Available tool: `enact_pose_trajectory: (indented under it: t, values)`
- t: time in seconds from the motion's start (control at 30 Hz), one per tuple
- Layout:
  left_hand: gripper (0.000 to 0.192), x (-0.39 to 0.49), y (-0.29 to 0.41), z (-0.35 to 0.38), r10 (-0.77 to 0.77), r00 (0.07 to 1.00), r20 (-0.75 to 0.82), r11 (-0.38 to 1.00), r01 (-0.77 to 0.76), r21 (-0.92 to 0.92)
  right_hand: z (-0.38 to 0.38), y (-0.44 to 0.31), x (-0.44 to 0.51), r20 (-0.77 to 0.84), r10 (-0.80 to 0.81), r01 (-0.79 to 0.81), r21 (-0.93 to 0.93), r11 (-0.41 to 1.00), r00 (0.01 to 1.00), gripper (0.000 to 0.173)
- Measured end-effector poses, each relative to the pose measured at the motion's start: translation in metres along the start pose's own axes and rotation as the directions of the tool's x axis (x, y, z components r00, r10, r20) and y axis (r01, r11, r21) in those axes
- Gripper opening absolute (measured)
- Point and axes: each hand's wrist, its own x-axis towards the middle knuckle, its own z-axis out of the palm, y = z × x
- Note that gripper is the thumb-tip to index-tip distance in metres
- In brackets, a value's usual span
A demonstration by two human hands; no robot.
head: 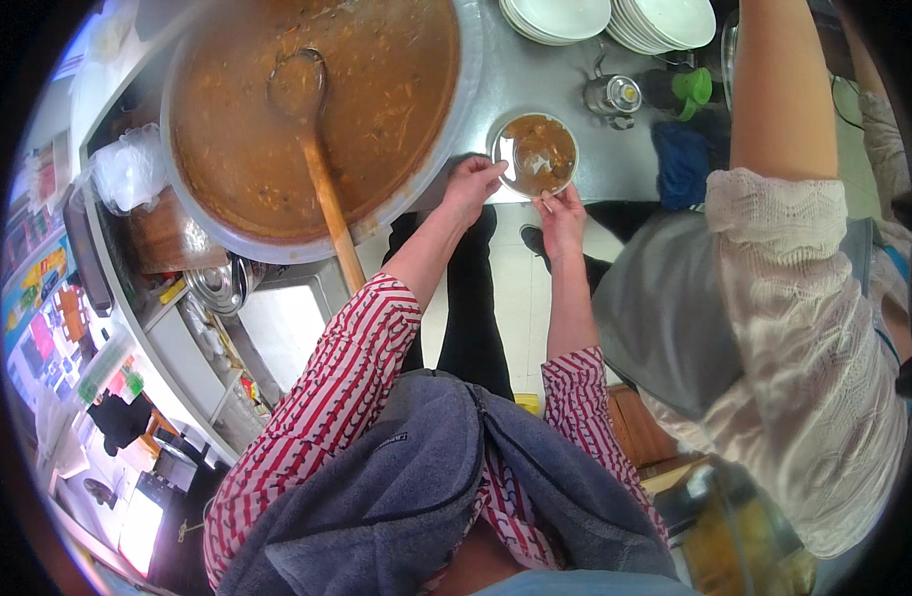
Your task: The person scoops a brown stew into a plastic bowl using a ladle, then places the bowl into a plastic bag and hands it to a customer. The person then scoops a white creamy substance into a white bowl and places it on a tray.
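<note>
A small white-rimmed bowl (536, 115) of brown soup (552, 145) is at the front edge of the metal counter. My left hand (474, 188) pinches its left rim, and my right hand (562, 222) grips the near rim from below right. Whether the bowl's base touches the counter cannot be told. To the left stands a large whitish tub (471, 63), filled with the same kind of brown, thick soup with shreds in it. A ladle with a wooden handle (326, 201) rests in the tub, its bowl partly sunk in the soup.
Stacked white bowls (560, 18) and more white bowls (668, 22) stand at the back of the counter (612, 164). A small metal pot (613, 94), a green-topped container (694, 88) and a blue cloth (683, 164) are to the right. A co-worker's arm (783, 97) reaches forward close by.
</note>
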Motion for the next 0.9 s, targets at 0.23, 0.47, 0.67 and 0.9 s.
enact_pose_trajectory:
  t: [0.23,0.47,0.67,0.9]
  values:
    - [0.055,-0.029,0.023,0.012,0.091,0.991,-0.097,0.703,0.005,0.711,0.0,0.008,-0.001,-0.03,0.038,-0.034,0.128,0.991,0.999,0.052]
    - [0.098,-0.042,0.056,0.093,0.197,0.766,0.612,-0.63,-0.379,0.678,-0.01,-0.018,0.028,0.037,0.048,-0.043,-0.128,0.991,0.998,0.047]
    - [0.088,-0.022,0.062,0.117,-0.017,0.869,0.495,-0.726,-0.351,0.592,-0.008,-0.026,0.037,0.115,0.018,0.004,-0.189,0.982,0.993,0.044]
    - [0.065,-0.024,0.067,0.126,-0.088,0.869,0.487,-0.72,-0.393,0.571,-0.012,-0.03,0.043,0.041,0.032,-0.021,-0.237,0.971,0.999,0.038]
